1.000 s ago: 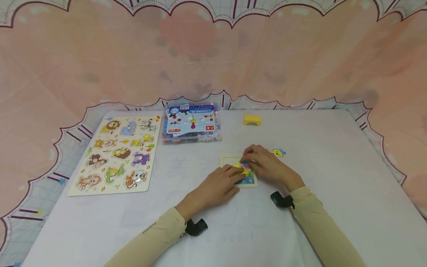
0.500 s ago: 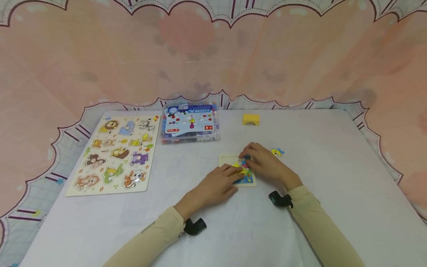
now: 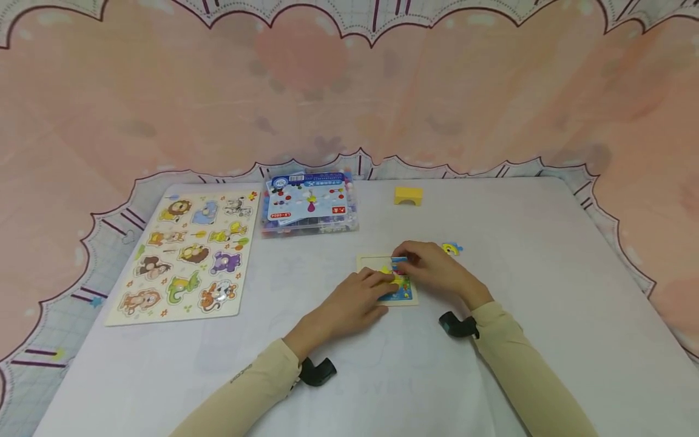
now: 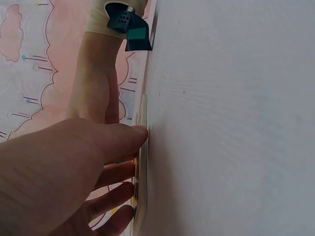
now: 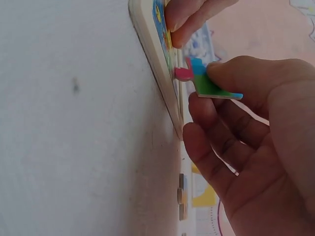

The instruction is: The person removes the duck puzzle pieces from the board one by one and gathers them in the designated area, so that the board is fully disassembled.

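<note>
A small jigsaw puzzle board (image 3: 368,263) in a pale wooden frame lies on the table, with several bright pieces in it. My left hand (image 3: 354,304) rests its fingers on the pieces, and in the left wrist view its thumb (image 4: 133,135) lies at the frame's edge. Over the board's right side, my right hand (image 3: 439,270) pinches a jigsaw piece (image 5: 209,84) between thumb and fingers. That piece is green, blue and pink, and tilted above the frame in the right wrist view. Another jigsaw piece (image 3: 452,248), yellow and blue, lies loose just beyond my right hand.
A yellow arch block (image 3: 408,196) stands near the table's back edge. Left of it sits a clear plastic box (image 3: 308,226) with a blue printed card. The large animal puzzle board (image 3: 210,212) lies at the left. A patterned cloth hangs behind the table.
My right hand has drawn slightly toward me, and the jigsaw piece in its fingers now shows more. My left hand stays on the puzzle board. The whole head view has shifted slightly.
</note>
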